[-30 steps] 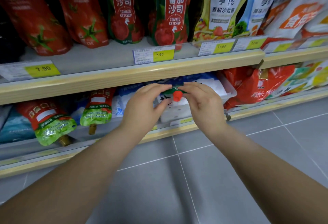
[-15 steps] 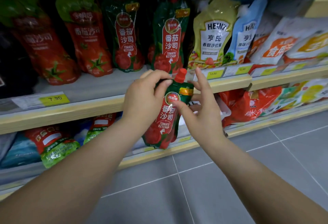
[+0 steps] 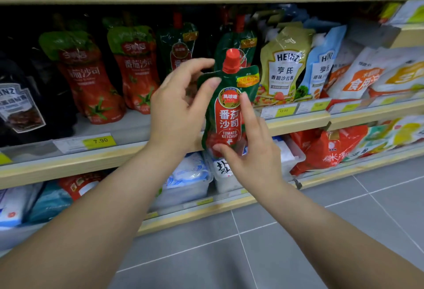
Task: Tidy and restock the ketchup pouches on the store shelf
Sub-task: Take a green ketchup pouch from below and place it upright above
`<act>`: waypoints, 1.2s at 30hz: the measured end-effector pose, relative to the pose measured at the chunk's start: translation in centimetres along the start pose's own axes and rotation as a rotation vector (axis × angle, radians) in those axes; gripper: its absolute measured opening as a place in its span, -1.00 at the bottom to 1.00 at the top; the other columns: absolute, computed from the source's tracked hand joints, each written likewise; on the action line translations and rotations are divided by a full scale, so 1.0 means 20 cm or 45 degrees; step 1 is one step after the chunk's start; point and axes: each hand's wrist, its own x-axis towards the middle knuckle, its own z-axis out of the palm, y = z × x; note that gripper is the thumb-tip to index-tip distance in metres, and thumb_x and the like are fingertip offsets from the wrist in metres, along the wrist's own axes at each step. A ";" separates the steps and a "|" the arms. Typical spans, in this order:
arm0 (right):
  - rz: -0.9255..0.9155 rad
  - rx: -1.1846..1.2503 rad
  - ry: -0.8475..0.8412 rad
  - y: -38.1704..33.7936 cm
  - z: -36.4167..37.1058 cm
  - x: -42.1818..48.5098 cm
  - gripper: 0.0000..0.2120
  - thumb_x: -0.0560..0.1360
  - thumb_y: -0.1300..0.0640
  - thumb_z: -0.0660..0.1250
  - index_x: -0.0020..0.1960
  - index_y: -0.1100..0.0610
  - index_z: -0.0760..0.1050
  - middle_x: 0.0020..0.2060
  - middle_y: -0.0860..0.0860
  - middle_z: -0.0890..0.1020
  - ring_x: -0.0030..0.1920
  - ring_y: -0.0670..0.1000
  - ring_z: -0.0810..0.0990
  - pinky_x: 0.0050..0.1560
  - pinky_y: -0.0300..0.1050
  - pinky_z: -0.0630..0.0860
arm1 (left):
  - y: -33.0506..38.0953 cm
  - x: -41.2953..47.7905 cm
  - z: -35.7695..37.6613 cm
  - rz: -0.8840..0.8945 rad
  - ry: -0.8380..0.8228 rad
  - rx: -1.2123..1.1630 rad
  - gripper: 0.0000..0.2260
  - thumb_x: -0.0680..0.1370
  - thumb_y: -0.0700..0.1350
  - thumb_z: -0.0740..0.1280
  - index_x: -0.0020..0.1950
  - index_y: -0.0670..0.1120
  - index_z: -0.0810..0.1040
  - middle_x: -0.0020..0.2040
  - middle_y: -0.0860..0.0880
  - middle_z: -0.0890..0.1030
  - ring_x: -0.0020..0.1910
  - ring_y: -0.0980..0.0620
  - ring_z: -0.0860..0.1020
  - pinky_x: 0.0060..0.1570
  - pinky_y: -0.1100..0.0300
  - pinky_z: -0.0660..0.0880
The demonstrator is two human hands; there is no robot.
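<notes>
I hold a dark green ketchup pouch [image 3: 228,110] with a red cap upright in front of the middle shelf [image 3: 298,122]. My left hand [image 3: 176,110] grips its upper left edge, thumb on the front. My right hand [image 3: 250,151] pinches its lower end, with the forefinger laid up its right side. Behind it on the shelf stand two matching green pouches [image 3: 180,48] and, further left, two red ketchup pouches [image 3: 135,68] with green tops.
Heinz salad dressing pouches [image 3: 284,66] and white bags [image 3: 364,71] fill the shelf to the right, a dark Heinz pouch [image 3: 16,103] the left. The lower shelf holds white tubs [image 3: 291,153], blue packets [image 3: 190,171] and red bags [image 3: 328,149]. Grey floor tiles [image 3: 298,231] lie below.
Both hands have lifted the green pouch from the lower shelf up to the middle shelf's height and turned it upright. My view has tilted upward.
</notes>
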 end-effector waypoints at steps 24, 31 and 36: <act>0.008 0.000 0.120 -0.05 0.38 0.31 -0.04 0.40 0.23 0.47 0.52 -0.05 -0.12 0.04 0.11 0.48 -0.03 0.02 0.41 0.01 -0.16 0.30 | -0.52 -0.33 -0.28 0.136 -0.167 0.939 -0.69 0.47 0.04 0.38 0.17 -0.02 0.60 0.05 -0.02 0.60 0.04 -0.12 0.49 0.13 -0.03 0.32; 0.073 -0.065 0.111 -0.08 0.33 0.31 -0.11 0.42 0.15 0.44 0.53 -0.01 -0.08 0.01 0.12 0.50 -0.03 0.09 0.46 0.01 0.06 0.46 | -0.52 -0.34 -0.27 0.127 -0.167 0.936 -0.69 0.48 0.05 0.38 0.18 -0.02 0.60 0.06 -0.02 0.60 0.06 -0.12 0.48 0.17 0.04 0.25; 0.014 -0.094 0.142 -0.10 0.31 0.23 -0.27 0.44 0.13 0.41 0.50 0.13 0.12 0.25 0.20 0.42 0.25 0.16 0.34 0.30 0.05 0.27 | -0.49 -0.34 -0.33 0.090 -0.248 0.808 -0.69 0.49 -0.01 0.37 0.21 -0.06 0.59 0.15 -0.05 0.61 0.16 -0.15 0.50 0.26 0.00 0.28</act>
